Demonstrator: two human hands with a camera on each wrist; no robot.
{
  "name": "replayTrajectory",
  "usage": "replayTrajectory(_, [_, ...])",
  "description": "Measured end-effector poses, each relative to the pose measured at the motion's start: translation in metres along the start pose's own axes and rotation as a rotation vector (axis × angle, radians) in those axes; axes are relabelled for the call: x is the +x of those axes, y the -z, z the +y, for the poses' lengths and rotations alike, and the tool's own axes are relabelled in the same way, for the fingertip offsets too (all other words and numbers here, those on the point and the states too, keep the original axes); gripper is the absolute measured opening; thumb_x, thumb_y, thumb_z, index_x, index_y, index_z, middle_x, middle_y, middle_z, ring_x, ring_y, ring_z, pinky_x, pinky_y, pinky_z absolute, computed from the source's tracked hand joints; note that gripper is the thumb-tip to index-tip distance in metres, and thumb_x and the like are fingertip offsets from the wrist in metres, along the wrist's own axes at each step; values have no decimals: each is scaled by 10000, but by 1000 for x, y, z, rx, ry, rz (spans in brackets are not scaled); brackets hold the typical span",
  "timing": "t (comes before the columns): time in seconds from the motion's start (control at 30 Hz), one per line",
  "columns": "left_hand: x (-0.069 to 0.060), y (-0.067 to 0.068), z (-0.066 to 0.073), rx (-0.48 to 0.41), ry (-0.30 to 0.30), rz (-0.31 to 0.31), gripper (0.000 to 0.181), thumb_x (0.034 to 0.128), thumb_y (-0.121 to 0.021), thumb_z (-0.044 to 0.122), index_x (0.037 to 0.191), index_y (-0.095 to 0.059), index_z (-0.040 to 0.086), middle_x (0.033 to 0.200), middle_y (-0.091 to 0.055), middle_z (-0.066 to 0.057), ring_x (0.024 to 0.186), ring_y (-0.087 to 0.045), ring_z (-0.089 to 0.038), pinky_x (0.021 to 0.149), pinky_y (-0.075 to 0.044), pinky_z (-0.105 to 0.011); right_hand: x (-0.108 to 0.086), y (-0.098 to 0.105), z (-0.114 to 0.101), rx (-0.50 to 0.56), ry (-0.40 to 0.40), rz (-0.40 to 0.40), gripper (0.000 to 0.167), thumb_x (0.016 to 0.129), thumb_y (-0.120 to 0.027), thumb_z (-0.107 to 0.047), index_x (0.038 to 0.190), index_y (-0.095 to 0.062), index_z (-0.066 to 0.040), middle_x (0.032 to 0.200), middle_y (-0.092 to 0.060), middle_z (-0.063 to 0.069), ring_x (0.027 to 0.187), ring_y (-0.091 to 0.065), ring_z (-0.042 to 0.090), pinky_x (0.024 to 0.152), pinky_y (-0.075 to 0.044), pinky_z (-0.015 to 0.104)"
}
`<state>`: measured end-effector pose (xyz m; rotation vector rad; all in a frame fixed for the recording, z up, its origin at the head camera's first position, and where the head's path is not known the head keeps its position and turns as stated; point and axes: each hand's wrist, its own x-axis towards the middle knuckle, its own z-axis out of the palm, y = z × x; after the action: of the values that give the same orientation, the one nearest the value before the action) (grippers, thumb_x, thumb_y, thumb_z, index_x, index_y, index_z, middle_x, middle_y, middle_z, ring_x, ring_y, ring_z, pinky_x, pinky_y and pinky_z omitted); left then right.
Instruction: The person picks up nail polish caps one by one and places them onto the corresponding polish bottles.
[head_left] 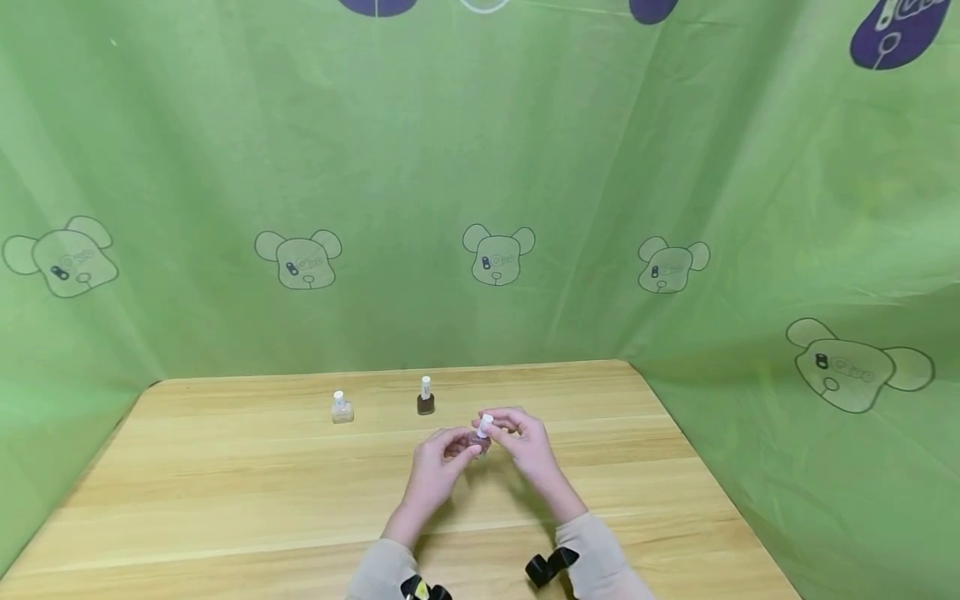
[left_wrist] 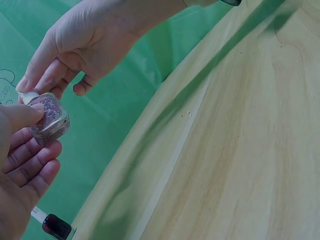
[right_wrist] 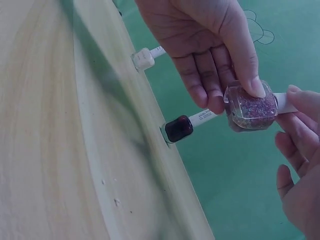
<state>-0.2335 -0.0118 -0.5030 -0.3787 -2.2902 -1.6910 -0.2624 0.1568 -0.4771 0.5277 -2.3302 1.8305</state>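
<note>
A glittery pinkish-purple nail polish bottle with a white cap is held up above the table between both hands. My left hand pinches its glass body, thumb on the near face and fingers behind. At the other end, my right hand grips the white cap between thumb and fingers. The cap sits on the bottle's neck; whether it is loosened cannot be seen. In the left wrist view the glitter bottle is tilted, its cap mostly covered by the right hand's fingers.
Two more nail polish bottles stand upright toward the back of the wooden table: a dark red one and a clear-whitish one farther left. A green curtain with bear-head prints encloses the back and sides.
</note>
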Motion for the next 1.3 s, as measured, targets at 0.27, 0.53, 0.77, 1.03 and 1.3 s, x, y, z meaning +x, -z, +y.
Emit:
replayTrajectory(0.27, [0,-4,-1,1,-6,53,338,843,-746,265,1065,-701,15,964,-714,-105,816,-663,-150,751,-573,-204,-3,4,-26,-66,37,-37,242,892,-671,-70,1115,-666,24,1055,-715,221,933,-596,-15,812,-441,219])
replayTrajectory(0.53, [2,-8,3,-41,16,82,324,835,-753,245,1076,-699,35,984,-716,-104,831,-670,-145,765,-574,-192,-4,14,-44,-141,24,-21,252,876,-691,-75,1112,-674,13,1065,-710,209,921,-591,-8,832,-448,288])
replayTrajectory(0.77, [5,-14,5,-55,16,77,291,837,-749,194,1073,-696,32,997,-716,-109,851,-680,-167,782,-575,-196,-1,26,-42,-105,42,13,261,880,-684,-62,1117,-659,44,1048,-702,239,884,-585,-16,797,-456,232])
replayTrajectory(1.03, [15,-25,5,-60,22,73,275,839,-749,184,1064,-698,35,998,-733,-120,854,-697,-173,772,-567,-168,2,45,-43,-81,62,89,251,889,-667,-34,1116,-646,72,1031,-701,253,864,-609,-4,764,-459,196])
replayTrajectory(1.3, [28,-35,1,-76,41,76,247,830,-754,140,1037,-698,18,962,-733,-138,840,-691,-181,750,-563,-150,5,71,-32,-27,33,182,270,892,-672,-41,1126,-635,89,994,-752,72,893,-654,30,784,-471,169])
